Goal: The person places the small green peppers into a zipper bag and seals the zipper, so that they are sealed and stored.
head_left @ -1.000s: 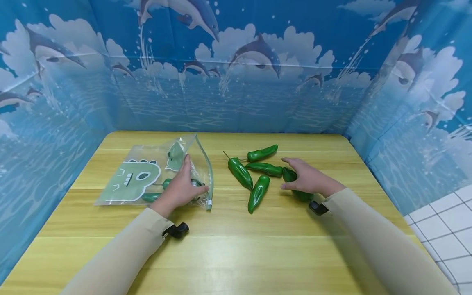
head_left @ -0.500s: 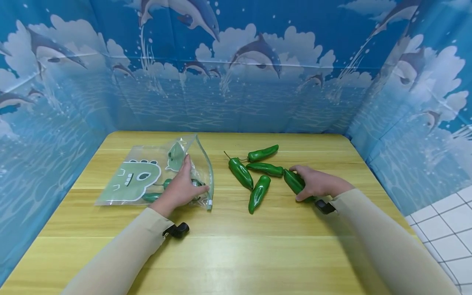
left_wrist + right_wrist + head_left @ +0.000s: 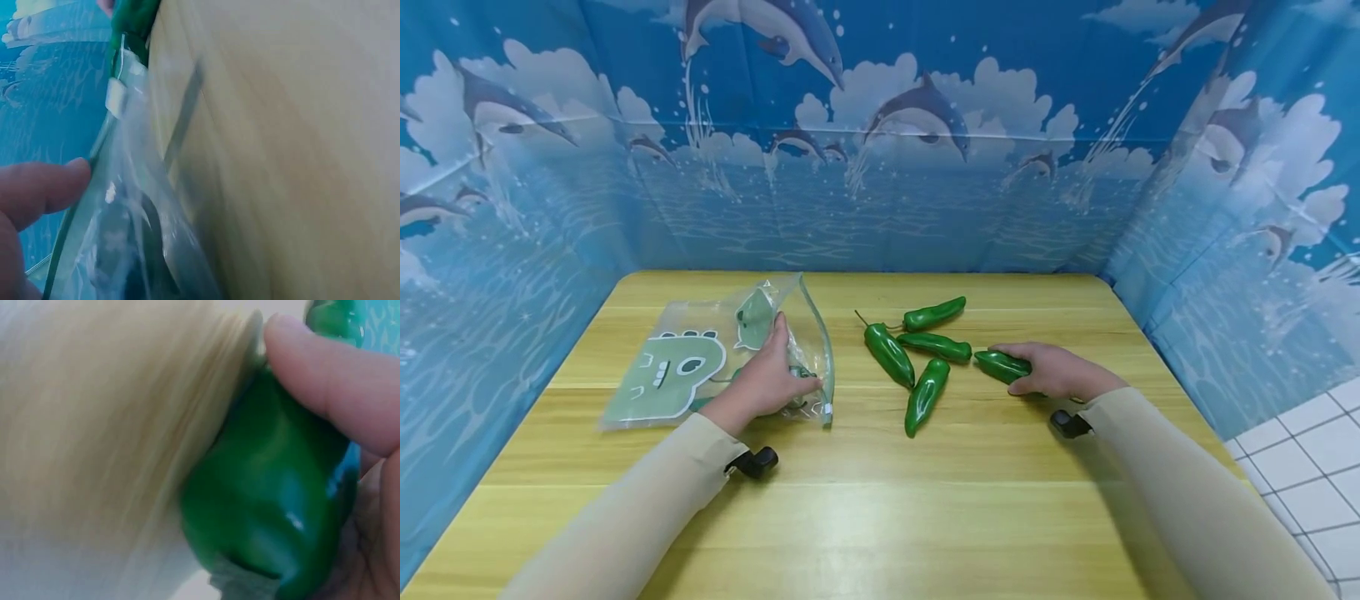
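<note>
On the left of the table, my left hand (image 3: 760,379) rests on a clear zip bag (image 3: 662,312) with green cartoon prints. Its thumb and a finger are spread wide and look straight; in the left wrist view the thumb (image 3: 47,187) touches the bag's rim. Green peppers inside are mostly hidden by hand and print. My right hand (image 3: 1056,371) grips a green chili pepper (image 3: 1000,365) lying on the table, its thumb along the pepper's side in the right wrist view. More green peppers (image 3: 889,354) lie loose between the two hands.
The bag's mouth gapes to the right, with a slider (image 3: 827,410) at the near end of its zip strip. A dolphin-print curtain (image 3: 880,225) rises behind the wooden table (image 3: 865,525) and along both sides. White tiles (image 3: 1311,467) show at the right.
My right hand has shifted slightly right and closed round the rightmost pepper, which now lies flatter and apart from its neighbour. The left hand stays on the bag, whose left part has shifted slightly.
</note>
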Motion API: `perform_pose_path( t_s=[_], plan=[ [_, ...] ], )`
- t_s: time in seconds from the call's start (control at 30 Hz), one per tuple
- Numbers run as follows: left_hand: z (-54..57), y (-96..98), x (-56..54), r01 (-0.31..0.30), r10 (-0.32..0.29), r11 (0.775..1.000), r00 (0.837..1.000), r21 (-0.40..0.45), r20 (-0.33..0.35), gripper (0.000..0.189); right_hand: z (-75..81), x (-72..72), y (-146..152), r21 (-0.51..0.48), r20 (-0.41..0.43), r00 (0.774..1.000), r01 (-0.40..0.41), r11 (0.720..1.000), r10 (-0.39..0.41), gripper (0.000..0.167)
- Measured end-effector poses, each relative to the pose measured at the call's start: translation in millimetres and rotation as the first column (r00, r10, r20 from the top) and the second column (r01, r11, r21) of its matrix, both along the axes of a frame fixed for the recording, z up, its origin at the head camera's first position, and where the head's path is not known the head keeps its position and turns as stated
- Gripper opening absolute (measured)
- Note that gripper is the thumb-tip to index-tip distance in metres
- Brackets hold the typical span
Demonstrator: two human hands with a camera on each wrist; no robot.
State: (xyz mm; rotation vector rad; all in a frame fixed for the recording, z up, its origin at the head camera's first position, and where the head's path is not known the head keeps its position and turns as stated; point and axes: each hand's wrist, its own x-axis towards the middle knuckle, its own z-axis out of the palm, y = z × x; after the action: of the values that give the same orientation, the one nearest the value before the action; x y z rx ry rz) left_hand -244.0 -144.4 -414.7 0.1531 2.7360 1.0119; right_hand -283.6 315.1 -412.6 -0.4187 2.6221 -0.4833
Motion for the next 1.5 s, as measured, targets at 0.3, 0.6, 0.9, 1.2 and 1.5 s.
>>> perform_pose_path(
  t_s=[0.3,0.6,0.9,1.2,1.5],
  plan=[
    [-10.9,-3.7,1.3,0.021,-0.024,0.999,0.997,-0.034,-0.074,0.131,-1.7,-2.3,3,-0.032,0.003,1.0,0.001,0.999,-0.001,0.081],
    [-19.6,-5.7,5.8,-0.009,0.009,1.0,0.994,0.006,-0.108,0.127,-6.7,-0.2,5,-0.051,0.01,1.0,0.022,0.998,-0.021,0.08],
    [-23.5,-5.1,6.7,-0.022,0.024,0.999,0.995,0.025,-0.101,0.127,-7.6,3.0,6,-0.07,0.02,1.0,0.023,0.997,-0.022,0.079],
    [-22.0,-4.4,8.3,-0.026,0.028,0.999,0.995,0.019,-0.094,0.128,-6.7,2.0,5,-0.047,0.011,1.0,0.009,0.999,-0.009,0.08],
    [-21.2,-4.9,6.9,-0.026,0.027,1.0,0.994,0.015,-0.104,0.128,-3.7,0.1,3,-0.037,0.016,1.0,0.017,0.999,-0.016,0.08]
  ],
)
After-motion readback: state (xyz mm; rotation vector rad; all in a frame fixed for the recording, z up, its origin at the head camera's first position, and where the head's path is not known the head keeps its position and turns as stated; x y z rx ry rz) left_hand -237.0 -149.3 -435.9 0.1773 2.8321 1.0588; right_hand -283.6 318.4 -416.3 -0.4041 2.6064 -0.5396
